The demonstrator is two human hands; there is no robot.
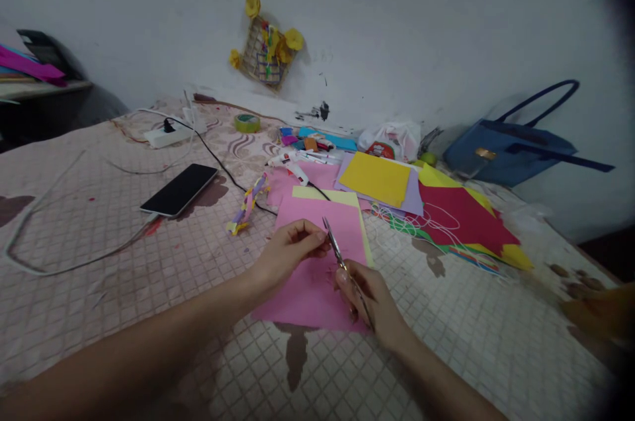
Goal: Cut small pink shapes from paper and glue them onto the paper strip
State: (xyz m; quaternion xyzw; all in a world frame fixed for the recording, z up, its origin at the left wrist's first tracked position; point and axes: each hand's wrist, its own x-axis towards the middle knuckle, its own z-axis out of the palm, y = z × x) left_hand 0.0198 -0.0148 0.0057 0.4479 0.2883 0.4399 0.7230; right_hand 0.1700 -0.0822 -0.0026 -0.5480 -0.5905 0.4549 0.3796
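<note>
My right hand (364,292) is wrapped round a pair of scissors (334,245), blades pointing up and away from me. Close to the blade tips, my left hand (292,245) is closed in a pinch; whatever it holds, if anything, is too small to make out. Both hands are above a pink sheet of paper (302,295), with a pale yellow sheet (325,194) partly beneath it. Just beyond lies a white glue gun (292,166) with a black cable. A twisted purple and yellow paper piece (247,206) rests left of the sheet.
A tablet (181,189) on a white cable and a power strip (169,134) lie left. Yellow paper (376,178), red paper (459,219) and tangled white string (404,221) lie right. Green tape (247,122) and a blue bag (510,146) are near the wall.
</note>
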